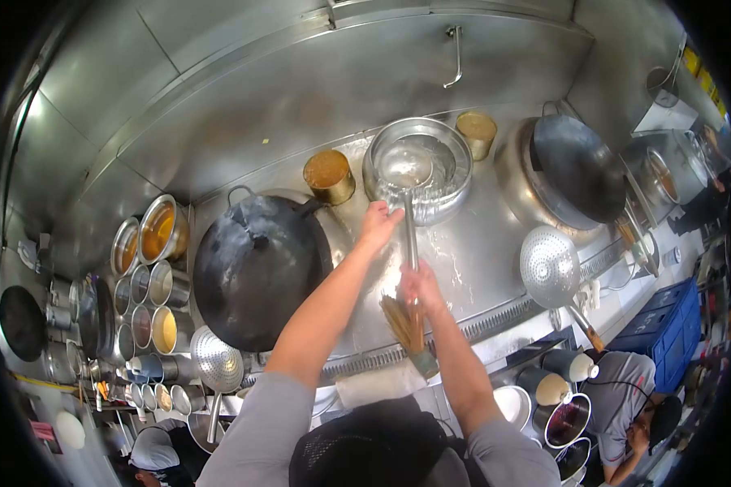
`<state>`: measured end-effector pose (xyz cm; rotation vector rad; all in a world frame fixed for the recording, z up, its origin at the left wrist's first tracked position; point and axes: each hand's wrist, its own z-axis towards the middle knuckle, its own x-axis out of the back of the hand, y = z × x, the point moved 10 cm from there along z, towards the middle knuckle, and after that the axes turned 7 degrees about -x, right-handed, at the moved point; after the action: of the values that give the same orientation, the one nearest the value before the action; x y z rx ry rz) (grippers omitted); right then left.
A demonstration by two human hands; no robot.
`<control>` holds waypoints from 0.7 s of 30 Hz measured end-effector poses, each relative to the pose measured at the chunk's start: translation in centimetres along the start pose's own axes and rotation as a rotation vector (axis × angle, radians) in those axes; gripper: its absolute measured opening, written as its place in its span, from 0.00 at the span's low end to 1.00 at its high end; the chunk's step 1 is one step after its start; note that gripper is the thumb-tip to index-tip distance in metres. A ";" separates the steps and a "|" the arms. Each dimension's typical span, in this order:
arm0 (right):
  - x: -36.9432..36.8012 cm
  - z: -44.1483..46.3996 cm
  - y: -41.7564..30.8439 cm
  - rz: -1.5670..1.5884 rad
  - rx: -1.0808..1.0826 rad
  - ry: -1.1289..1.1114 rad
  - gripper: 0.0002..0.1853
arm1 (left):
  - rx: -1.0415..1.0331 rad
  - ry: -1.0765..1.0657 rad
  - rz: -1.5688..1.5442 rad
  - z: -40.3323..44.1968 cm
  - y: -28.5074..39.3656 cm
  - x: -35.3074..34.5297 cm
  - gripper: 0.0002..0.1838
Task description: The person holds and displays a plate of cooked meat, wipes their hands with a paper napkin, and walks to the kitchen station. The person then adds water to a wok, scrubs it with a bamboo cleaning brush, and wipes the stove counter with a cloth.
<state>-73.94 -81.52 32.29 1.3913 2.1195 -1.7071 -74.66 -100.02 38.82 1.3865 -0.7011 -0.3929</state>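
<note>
A metal ladle (410,223) has its bowl in a round steel pot (439,213) of water at the back centre. My right hand (419,286) is wrapped round the ladle's handle, below the pot in view. Beside the pot's front left rim is my left hand (380,224), close to the upper handle; its fingers look bent, and whether they hold anything is unclear. A bamboo brush (400,321) lies just below my right hand, over the stove's front edge. A large black wok (260,280) stands left of my left arm.
Two brass-coloured tins (330,188) flank the pot. A second wok (581,169) and a strainer (549,266) are at right. Sauce containers (171,331) and another strainer (217,361) stand left. A person (625,381) is at lower right, another (158,446) at lower left.
</note>
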 end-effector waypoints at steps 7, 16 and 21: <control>0.4 4.5 -1.0 -0.180 0.081 0.009 0.11 | 0.167 -0.052 0.099 6.1 1.5 -6.1 0.28; -2.3 7.4 -9.5 -0.685 0.244 0.326 0.26 | -0.101 -0.011 0.262 8.6 5.4 -5.2 0.33; -5.3 6.6 -17.8 -0.723 0.702 0.307 0.33 | -0.127 -0.063 0.013 2.3 4.8 -1.5 0.36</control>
<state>-85.89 -89.36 45.92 1.0928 2.5120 -2.8944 -77.93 -100.02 43.20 1.2532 -0.7243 -0.4643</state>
